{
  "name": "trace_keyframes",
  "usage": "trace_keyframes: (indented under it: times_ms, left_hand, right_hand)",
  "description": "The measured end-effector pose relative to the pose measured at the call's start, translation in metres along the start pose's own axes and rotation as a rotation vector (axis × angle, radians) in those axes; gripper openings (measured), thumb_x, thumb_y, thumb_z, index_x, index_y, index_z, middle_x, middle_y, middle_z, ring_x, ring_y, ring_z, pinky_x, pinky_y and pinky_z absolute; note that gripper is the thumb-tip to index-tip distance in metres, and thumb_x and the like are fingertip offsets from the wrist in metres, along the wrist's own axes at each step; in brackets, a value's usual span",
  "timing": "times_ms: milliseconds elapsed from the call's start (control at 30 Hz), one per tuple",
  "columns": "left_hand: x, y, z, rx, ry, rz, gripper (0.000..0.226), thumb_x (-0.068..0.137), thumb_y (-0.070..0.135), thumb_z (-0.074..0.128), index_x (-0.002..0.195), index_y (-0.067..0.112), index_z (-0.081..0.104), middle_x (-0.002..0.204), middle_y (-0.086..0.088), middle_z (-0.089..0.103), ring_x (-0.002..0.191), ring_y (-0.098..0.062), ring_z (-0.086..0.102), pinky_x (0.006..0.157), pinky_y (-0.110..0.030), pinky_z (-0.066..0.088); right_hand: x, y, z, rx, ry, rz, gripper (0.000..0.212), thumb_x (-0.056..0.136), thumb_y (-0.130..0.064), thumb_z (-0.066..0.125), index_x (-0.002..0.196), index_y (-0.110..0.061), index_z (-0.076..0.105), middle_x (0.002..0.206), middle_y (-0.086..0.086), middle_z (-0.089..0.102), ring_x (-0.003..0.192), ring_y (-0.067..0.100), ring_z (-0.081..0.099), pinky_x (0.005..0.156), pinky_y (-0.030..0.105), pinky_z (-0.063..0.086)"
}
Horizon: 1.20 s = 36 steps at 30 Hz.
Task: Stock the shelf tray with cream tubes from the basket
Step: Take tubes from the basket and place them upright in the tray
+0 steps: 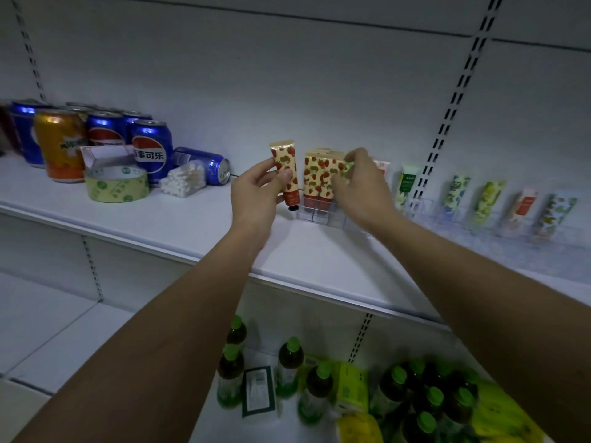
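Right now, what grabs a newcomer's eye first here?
Two hands meet mid-shelf: the left hand pinches a strawberry-print cream tube, its cap down, just left of the clear tray. The right hand rests on matching tubes standing in the tray. Blue and orange soda cans crowd the shelf's left end.

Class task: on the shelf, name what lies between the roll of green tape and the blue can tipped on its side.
In the head view, a clear packet of cotton swabs lies between the tape roll and the tipped blue can.
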<state>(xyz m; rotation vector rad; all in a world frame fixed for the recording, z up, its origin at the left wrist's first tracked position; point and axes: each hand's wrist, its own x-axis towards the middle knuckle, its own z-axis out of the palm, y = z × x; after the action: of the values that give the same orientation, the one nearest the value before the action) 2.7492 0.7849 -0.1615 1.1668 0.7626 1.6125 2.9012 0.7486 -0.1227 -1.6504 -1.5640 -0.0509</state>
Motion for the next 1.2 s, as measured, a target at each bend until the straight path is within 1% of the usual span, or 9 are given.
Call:
trace_keyframes:
  times_ms: [100,200,300,400,667,800,933,1067,1200]
  left_hand:
    - [-0.002,0.004,0.000,0.018,0.029,-0.001,0.025,0.088,0.013,0.068,0.107,0.027,0.060,0.102,0.001,0.072,0.086,-0.008,0.071,0.069,-0.023,0.057]
    - [-0.007,0.007,0.001,0.023,0.049,0.009,0.023,0.088,0.012,0.068,0.106,0.024,0.059,0.092,0.006,0.072,0.080,-0.006,0.071,0.063,-0.018,0.055]
    - [-0.010,0.008,0.001,0.042,0.067,0.000,0.023,0.089,0.013,0.067,0.109,0.021,0.059,0.094,0.003,0.073,0.080,-0.006,0.072,0.062,-0.019,0.056]
    - [-0.012,0.008,0.002,0.080,0.084,-0.013,0.026,0.089,0.016,0.067,0.113,0.020,0.058,0.102,-0.002,0.072,0.086,-0.011,0.072,0.066,-0.023,0.058]
    - [0.006,0.013,0.020,0.268,0.034,0.095,0.028,0.087,0.013,0.070,0.113,0.013,0.062,0.104,-0.007,0.070,0.090,-0.015,0.071,0.073,-0.027,0.060]
    - [0.013,0.009,0.028,0.444,-0.015,0.139,0.034,0.085,0.014,0.072,0.117,0.012,0.063,0.100,0.000,0.069,0.090,-0.011,0.068,0.075,-0.024,0.059]
    - [0.017,0.007,0.029,0.450,-0.012,0.092,0.035,0.087,0.013,0.070,0.121,0.012,0.062,0.094,0.006,0.067,0.088,-0.008,0.068,0.073,-0.021,0.059]
    - [0.018,0.011,0.035,0.501,-0.073,0.089,0.036,0.087,0.011,0.069,0.122,0.009,0.060,0.096,0.000,0.069,0.088,-0.011,0.069,0.073,-0.023,0.059]
    - [0.013,0.009,0.038,0.628,-0.154,0.029,0.039,0.086,0.010,0.071,0.122,0.005,0.060,0.103,-0.012,0.069,0.093,-0.022,0.069,0.083,-0.036,0.058]
  right_hand:
    - [-0.040,0.003,0.004,-0.127,-0.165,-0.128,0.021,0.096,-0.035,0.049,0.113,-0.024,0.055,0.105,-0.002,0.063,0.090,0.017,0.060,0.082,0.043,0.054]
    - [-0.063,0.008,0.005,-0.231,-0.376,-0.177,0.039,0.092,-0.050,0.045,0.122,-0.030,0.057,0.122,-0.001,0.061,0.107,0.021,0.056,0.093,0.044,0.048]
    - [-0.072,0.017,0.005,-0.260,-0.533,-0.153,0.060,0.092,-0.062,0.034,0.143,-0.031,0.043,0.151,-0.002,0.040,0.137,0.022,0.036,0.112,0.045,0.030]
    - [-0.074,0.019,0.005,-0.276,-0.621,-0.123,0.070,0.092,-0.069,0.026,0.151,-0.032,0.027,0.161,-0.004,0.021,0.147,0.017,0.018,0.119,0.042,0.015]
    - [-0.072,0.021,0.008,-0.276,-0.634,-0.126,0.069,0.092,-0.068,0.026,0.152,-0.034,0.023,0.162,-0.005,0.015,0.149,0.017,0.013,0.120,0.045,0.011]
    - [-0.072,0.021,0.007,-0.258,-0.617,-0.112,0.069,0.091,-0.068,0.027,0.151,-0.034,0.025,0.162,-0.006,0.017,0.148,0.017,0.015,0.119,0.045,0.013]
    - [-0.073,0.021,0.007,-0.261,-0.617,-0.119,0.069,0.092,-0.067,0.028,0.151,-0.033,0.026,0.162,-0.005,0.018,0.148,0.018,0.016,0.119,0.046,0.012]
    - [-0.072,0.020,0.006,-0.246,-0.598,-0.119,0.069,0.091,-0.067,0.029,0.150,-0.032,0.029,0.161,-0.005,0.022,0.147,0.019,0.020,0.117,0.046,0.016]
    - [-0.074,0.019,0.004,-0.251,-0.594,-0.125,0.068,0.092,-0.067,0.030,0.150,-0.032,0.030,0.160,-0.005,0.022,0.146,0.019,0.021,0.117,0.046,0.017]
